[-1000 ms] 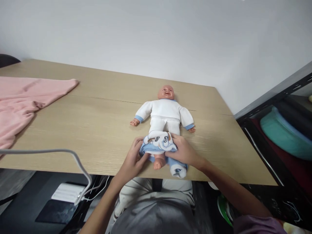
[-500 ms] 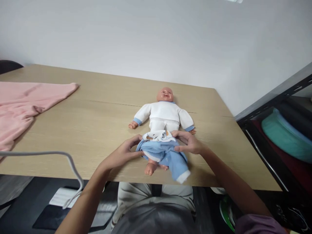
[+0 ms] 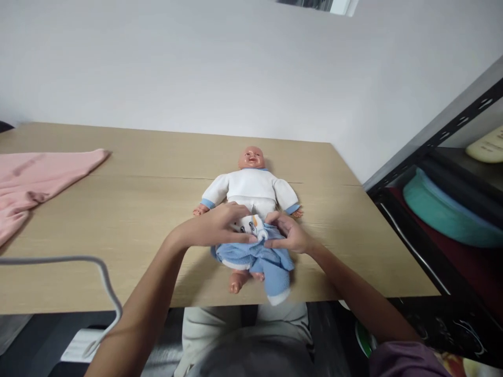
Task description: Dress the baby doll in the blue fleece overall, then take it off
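A baby doll [image 3: 251, 184] in a white top with blue cuffs lies on its back on the table, its head away from me. Blue baby pants [image 3: 251, 254] with white cuffs and a cartoon-face patch are bunched over its legs. One bare foot [image 3: 236, 283] sticks out below a cuff; another leg of the pants hangs loose over the table's front edge. My left hand [image 3: 218, 225] is closed on the upper part of the pants, thumb by the patch. My right hand [image 3: 288, 233] pinches the same cloth from the other side. The doll's upper legs are partly hidden.
A pink cloth [image 3: 47, 178] is spread on the left of the wooden table [image 3: 157, 199]. A grey cable [image 3: 78, 259] arches over the front left. At the right stands a black shelf rack [image 3: 408, 246] holding a teal basin [image 3: 444, 214] and a pale bottle [image 3: 487, 146].
My left hand has moved up and inward over the pants, nearer my right hand. Both hands now gather the cloth around the patch. The whole view has shifted slightly.
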Action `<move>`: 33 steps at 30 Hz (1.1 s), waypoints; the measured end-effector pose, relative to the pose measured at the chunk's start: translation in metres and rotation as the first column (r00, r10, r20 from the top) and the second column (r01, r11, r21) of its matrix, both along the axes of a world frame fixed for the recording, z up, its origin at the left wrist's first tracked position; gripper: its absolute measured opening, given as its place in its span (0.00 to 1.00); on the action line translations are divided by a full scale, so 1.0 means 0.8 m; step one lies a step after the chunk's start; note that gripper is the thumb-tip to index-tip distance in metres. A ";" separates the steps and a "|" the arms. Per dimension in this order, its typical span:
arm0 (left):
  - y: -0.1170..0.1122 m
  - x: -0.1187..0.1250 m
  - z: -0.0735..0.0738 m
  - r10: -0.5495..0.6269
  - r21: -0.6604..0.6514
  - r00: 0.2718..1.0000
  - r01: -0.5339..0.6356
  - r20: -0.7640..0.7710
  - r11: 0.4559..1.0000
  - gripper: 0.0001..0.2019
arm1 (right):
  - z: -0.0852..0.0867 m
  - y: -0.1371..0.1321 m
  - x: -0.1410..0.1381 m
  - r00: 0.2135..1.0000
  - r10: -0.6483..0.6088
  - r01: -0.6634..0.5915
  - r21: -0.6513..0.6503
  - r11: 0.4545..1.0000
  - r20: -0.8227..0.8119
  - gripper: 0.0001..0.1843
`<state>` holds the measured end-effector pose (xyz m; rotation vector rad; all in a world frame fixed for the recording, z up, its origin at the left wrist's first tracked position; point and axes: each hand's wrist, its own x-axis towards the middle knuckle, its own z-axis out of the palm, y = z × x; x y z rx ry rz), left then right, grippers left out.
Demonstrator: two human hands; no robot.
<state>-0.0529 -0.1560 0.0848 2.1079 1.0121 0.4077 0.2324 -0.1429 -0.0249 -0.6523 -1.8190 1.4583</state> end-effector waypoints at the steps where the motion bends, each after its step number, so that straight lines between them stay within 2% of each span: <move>1: 0.013 0.006 0.007 -0.083 -0.070 0.996 0.082 -0.015 0.994 0.22 | 0.000 -0.001 0.002 1.000 0.014 -0.013 -0.008 1.000 0.010 0.33; 3: 0.039 0.016 0.016 -0.236 -0.217 0.969 0.247 0.075 0.944 0.19 | 0.001 -0.001 0.008 0.995 0.095 -0.092 -0.069 0.993 0.035 0.38; 5: 0.059 0.024 0.019 -0.307 -0.298 0.925 0.365 0.225 0.882 0.18 | 0.001 -0.002 0.014 0.985 0.153 -0.141 -0.144 0.979 0.075 0.39; 9: 0.077 0.039 0.019 -0.290 -0.348 0.875 0.430 0.388 0.833 0.21 | 0.001 -0.003 0.017 0.979 0.148 -0.121 -0.186 0.975 0.140 0.34; 12: 0.083 0.044 0.016 -0.267 -0.353 0.854 0.442 0.447 0.825 0.26 | 0.005 -0.004 0.011 0.987 0.147 -0.135 -0.170 0.976 0.061 0.30; 15: 0.095 0.041 0.008 -0.289 -0.375 0.868 0.445 0.404 0.814 0.26 | 0.010 -0.004 0.006 0.999 0.031 -0.035 -0.143 0.989 -0.031 0.28; 18: 0.112 0.037 -0.006 -0.411 -0.420 0.872 0.488 0.265 0.765 0.20 | 0.017 -0.004 0.004 0.995 -0.071 0.064 -0.099 0.993 -0.065 0.29; 20: 0.121 0.036 -0.016 -0.467 -0.448 0.861 0.506 0.204 0.737 0.17 | 0.021 -0.004 0.004 0.990 -0.133 0.129 -0.069 0.989 -0.056 0.29; 22: 0.126 0.037 -0.023 -0.483 -0.450 0.849 0.525 0.215 0.722 0.18 | 0.026 -0.003 0.009 0.990 -0.138 0.138 -0.067 0.988 0.000 0.28; 23: 0.127 0.039 -0.026 -0.481 -0.436 0.843 0.537 0.242 0.722 0.18 | 0.029 -0.002 0.013 0.994 -0.097 0.101 -0.078 0.992 0.055 0.29; 25: 0.126 0.041 -0.028 -0.449 -0.390 0.839 0.541 0.307 0.745 0.21 | 0.037 0.000 0.026 0.974 0.073 -0.049 -0.115 0.992 0.215 0.30; 27: 0.123 0.044 -0.028 -0.407 -0.359 0.848 0.516 0.339 0.777 0.23 | 0.044 0.000 0.039 0.903 0.236 -0.188 -0.164 0.968 0.360 0.29; 28: 0.120 0.046 -0.029 -0.395 -0.365 0.850 0.511 0.348 0.778 0.23 | 0.047 -0.001 0.045 0.879 0.268 -0.212 -0.181 0.960 0.394 0.29; 30: 0.115 0.049 -0.031 -0.410 -0.411 0.831 0.546 0.377 0.730 0.22 | 0.048 -0.003 0.050 0.903 0.229 -0.165 -0.198 0.966 0.364 0.30; 33: 0.111 0.055 -0.039 -0.463 -0.476 0.764 0.643 0.449 0.600 0.22 | 0.040 -0.005 0.044 0.978 0.068 -0.021 -0.228 0.973 0.199 0.32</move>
